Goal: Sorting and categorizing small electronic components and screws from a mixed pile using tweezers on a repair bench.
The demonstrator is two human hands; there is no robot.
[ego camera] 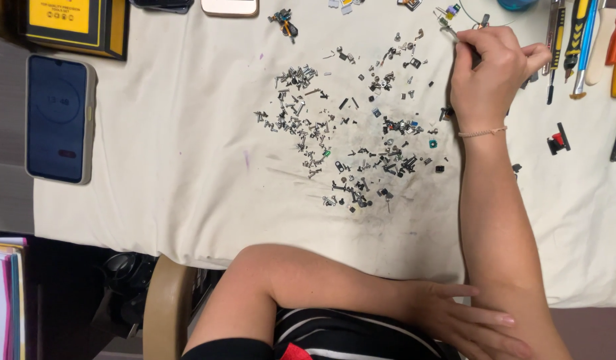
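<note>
Head cam: looking straight down at a cream cloth (188, 187) spread over the table.
Right hand (491, 73): reaching to the far side, fingers pinched around a small metal part (448, 28). Can't make out what it is exactly.
Left hand (468, 320): fingers relaxed and spread, lying flat on the right forearm down by the near edge, holding nothing.
Screws (348, 133): big scattered pile of tiny screws and bits mid-cloth, just left of the right wrist.
Tools (581, 40): row of screwdrivers at the far right.
Phone (58, 119): dark one, left edge, well apart from the pile.
</note>
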